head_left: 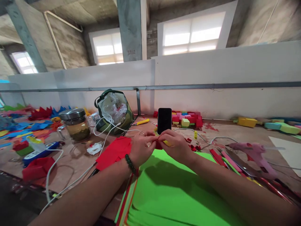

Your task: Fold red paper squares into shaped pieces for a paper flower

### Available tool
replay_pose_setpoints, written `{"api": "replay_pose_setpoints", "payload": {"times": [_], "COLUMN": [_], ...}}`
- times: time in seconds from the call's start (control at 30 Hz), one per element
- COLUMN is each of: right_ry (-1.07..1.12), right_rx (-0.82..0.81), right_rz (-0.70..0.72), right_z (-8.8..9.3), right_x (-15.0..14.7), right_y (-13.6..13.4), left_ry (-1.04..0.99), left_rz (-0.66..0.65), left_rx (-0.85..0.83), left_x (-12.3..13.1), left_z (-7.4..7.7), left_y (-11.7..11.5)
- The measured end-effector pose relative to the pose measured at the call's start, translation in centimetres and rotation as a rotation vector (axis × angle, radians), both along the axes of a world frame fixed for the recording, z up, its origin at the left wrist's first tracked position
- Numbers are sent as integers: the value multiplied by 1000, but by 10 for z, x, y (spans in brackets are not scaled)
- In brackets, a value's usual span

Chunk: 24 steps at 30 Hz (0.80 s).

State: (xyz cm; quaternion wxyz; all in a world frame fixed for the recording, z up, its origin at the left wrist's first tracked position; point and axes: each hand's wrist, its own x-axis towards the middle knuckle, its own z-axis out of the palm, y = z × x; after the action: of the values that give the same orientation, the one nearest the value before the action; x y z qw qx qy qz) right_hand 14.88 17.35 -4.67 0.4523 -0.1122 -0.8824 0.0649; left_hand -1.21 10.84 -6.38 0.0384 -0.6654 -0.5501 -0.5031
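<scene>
My left hand point(142, 148), with a ring and a dark bead bracelet, is closed in a pinch. My right hand point(175, 145) is closed too, its fingertips meeting the left ones. Between them they hold a small red piece point(159, 145), mostly hidden by the fingers. A bit of yellow point(167, 143) shows under my right fingers; I cannot tell whether it is part of the same piece. Below both hands lies a stack of bright green sheets point(169, 188). Red sheets point(115, 153) lie beside my left wrist. A black phone point(164, 120) stands upright just beyond my fingers.
Colourful small blocks point(188, 118) are grouped behind the phone. At right lies a pink glue gun point(256, 155) beside scissors and strips. A lidded glass jar point(76, 125), a camouflage bag point(115, 110), white cables and a blue power strip point(41, 153) occupy the left.
</scene>
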Motion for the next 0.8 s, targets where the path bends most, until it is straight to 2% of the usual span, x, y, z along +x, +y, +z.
{"api": "replay_pose_setpoints", "payload": {"times": [0.13, 0.3, 0.5, 0.7, 0.8], "right_ry": [118, 208, 132, 26, -60], "right_rx": [-120, -217, -238, -459, -534], "right_rz": [75, 39, 71, 65, 15], "right_z": [0, 4, 6, 11, 14], "right_x": [3, 5, 4, 3, 0], "right_y": [4, 8, 3, -3, -4], "left_ry": [-96, -287, -283, -227, -167], "left_rz": [-31, -132, -124, -74, -68], "left_rx": [78, 76, -2, -84, -125], "left_x": [-3, -1, 1, -2, -2], "left_z": [5, 9, 5, 2, -1], "left_y": [0, -2, -3, 0, 1]}}
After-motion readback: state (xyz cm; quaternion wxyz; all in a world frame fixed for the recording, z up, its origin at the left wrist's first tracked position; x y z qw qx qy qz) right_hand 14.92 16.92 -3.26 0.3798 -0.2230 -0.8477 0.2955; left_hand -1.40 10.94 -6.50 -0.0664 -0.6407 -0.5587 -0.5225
